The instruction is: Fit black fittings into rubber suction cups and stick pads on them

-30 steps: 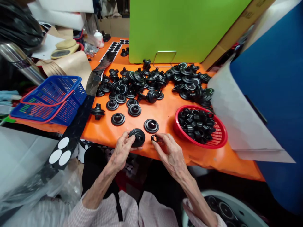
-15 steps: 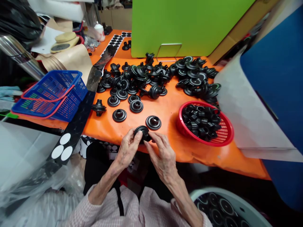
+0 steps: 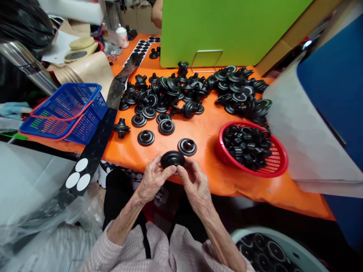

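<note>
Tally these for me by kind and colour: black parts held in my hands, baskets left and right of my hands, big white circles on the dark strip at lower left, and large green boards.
Black part: 1
Blue basket: 1
Red basket: 1
White circles: 3
Green board: 1
Total: 7

Black ridged disc [image 3: 172, 158] between fingers [image 3: 169, 171]

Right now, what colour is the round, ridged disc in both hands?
The round, ridged disc is black, clearest in head view.
</note>
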Tool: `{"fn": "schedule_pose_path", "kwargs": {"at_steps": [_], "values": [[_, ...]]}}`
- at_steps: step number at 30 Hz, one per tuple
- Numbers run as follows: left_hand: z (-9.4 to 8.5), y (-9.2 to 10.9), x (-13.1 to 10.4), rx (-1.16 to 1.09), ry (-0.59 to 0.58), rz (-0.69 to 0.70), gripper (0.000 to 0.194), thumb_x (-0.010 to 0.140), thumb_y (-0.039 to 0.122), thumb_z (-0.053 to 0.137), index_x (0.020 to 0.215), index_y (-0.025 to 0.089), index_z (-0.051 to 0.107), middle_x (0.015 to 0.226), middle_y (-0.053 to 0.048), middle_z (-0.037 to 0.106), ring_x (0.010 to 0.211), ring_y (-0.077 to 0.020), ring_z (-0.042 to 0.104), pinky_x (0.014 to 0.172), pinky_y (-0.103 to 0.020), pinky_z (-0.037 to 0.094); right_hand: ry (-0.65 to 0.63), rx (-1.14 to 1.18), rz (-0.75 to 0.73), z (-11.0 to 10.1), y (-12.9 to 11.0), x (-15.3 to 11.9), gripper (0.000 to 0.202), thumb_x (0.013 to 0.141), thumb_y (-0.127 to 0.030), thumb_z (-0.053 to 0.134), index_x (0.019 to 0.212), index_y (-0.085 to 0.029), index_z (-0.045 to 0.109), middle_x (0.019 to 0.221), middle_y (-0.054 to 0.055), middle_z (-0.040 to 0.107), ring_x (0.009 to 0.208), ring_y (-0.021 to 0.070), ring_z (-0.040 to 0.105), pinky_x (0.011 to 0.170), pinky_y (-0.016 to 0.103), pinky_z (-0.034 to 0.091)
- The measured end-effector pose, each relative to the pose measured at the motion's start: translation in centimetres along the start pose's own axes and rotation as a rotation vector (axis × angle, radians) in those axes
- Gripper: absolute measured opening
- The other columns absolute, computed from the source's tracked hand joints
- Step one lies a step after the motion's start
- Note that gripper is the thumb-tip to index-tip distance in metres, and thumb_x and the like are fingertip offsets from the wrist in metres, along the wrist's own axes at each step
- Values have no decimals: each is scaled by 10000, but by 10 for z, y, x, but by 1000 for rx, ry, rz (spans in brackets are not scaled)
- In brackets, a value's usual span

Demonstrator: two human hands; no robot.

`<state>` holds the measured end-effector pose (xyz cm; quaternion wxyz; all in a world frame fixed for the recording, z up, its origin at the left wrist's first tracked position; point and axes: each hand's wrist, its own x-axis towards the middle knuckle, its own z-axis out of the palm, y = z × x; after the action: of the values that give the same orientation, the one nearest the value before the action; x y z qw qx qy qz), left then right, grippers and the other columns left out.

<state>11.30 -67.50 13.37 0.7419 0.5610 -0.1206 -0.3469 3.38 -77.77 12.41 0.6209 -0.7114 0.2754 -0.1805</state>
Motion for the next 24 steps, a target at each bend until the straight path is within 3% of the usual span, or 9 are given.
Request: {"fn": "schedule_pose_path", "kwargs": {"at_steps": [3, 5, 7, 9, 11, 15, 17, 21, 24], "values": [[-9, 7, 0, 62, -4, -14, 333, 794, 354, 684, 1072, 181, 622, 1041, -69, 686, 967, -200, 640, 877, -295, 501, -60, 20, 22, 5, -1, 4, 376, 824, -510, 596, 1053, -211, 603, 1049, 91, 687, 965, 242, 659, 892, 426, 530], [-21, 20, 5, 240, 28, 4, 367, 792, 395, 677, 1098, 197, 632, 1034, -78, 676, 940, -213, 633, 867, -319, 498, -96, 25, 38, 6, -4, 12, 400, 816, -530, 600, 1062, -215, 618, 1032, 80, 703, 940, 239, 667, 857, 402, 543], [-39, 37, 15, 540, 259, 128, 358, 792, 410, 666, 1086, 207, 647, 1037, -93, 652, 957, -237, 608, 896, -351, 473, -78, -40, 23, 7, -8, 27, 430, 799, -559, 604, 1044, -206, 636, 979, 75, 711, 868, 232, 667, 778, 375, 555], [-60, 52, 29, 880, 610, 292, 337, 797, 376, 646, 1084, 200, 643, 1072, -119, 612, 1033, -285, 562, 952, -405, 427, -46, -168, -31, 8, -12, 44, 454, 795, -588, 586, 995, -186, 655, 886, 73, 702, 759, 218, 643, 687, 357, 543], [-80, 61, 44, 1150, 810, 356, 372, 799, 353, 624, 1127, 177, 621, 1108, -155, 581, 1115, -353, 506, 988, -478, 378, -9, -287, -107, 10, -15, 60, 495, 819, -600, 542, 1018, -161, 656, 827, 77, 682, 692, 212, 613, 646, 363, 528], [-99, 60, 67, 1362, 715, 276, 428, 836, 403, 566, 1198, 176, 583, 1136, -184, 565, 1088, -391, 511, 930, -523, 400, 202, -539, -320, 9, -15, 75, 594, 865, -555, 505, 1245, -101, 547, 1036, 176, 648, 845, 284, 626, 747, 472, 528], [-100, 55, 72, 1342, 643, 282, 401, 851, 369, 543, 1202, 177, 575, 1156, -180, 540, 1038, -352, 546, 899, -491, 434, 252, -643, -443, 5, -12, 72, 495, 900, -481, 482, 1223, -113, 556, 1143, 208, 603, 984, 318, 605, 809, 507, 518], [-99, 51, 71, 1064, 550, 408, 431, 787, 273, 618, 1200, 170, 547, 1161, -134, 507, 1022, -258, 575, 934, -404, 459, 117, -557, -572, 5, -11, 60, 265, 932, -329, 453, 1077, -168, 606, 1064, 152, 632, 927, 256, 636, 804, 441, 545], [-91, 54, 53, 721, 411, 392, 615, 730, 284, 703, 1295, 227, 465, 1215, -95, 509, 991, -203, 607, 915, -352, 488, -14, -371, -510, 18, -23, 53, 270, 927, -339, 487, 1123, -188, 595, 1075, 119, 644, 882, 209, 653, 811, 388, 554]]}}
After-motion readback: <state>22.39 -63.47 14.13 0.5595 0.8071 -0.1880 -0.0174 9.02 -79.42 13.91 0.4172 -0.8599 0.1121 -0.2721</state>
